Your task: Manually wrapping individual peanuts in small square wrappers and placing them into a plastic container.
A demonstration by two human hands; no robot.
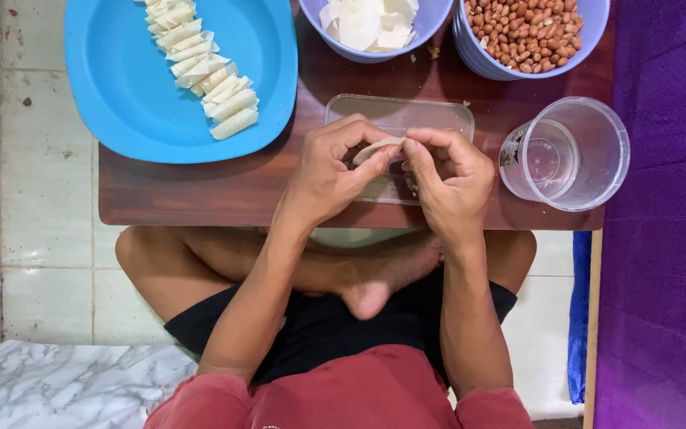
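The left hand [331, 171] and right hand [450, 179] met above a clear plastic lid [398, 119] on the wooden counter [224, 191], both pinching 1 small pale wrapper [376, 148] between their fingertips. A blue plate [121, 87] carried a row of rolled pieces [204, 67]. Behind stood a bowl of wrappers [371, 28], a bowl of peanuts [529, 32] and a clear cup [569, 152].

wrapper: we see one small pale dough sheet [378, 148], thin, cream-white, partly rolled or folded, lying roughly level
hold: pinched at both ends between our left hand [329, 176] and right hand [448, 184], fingertips closed on it
place: just above the clear plastic lid [397, 117], over its near half
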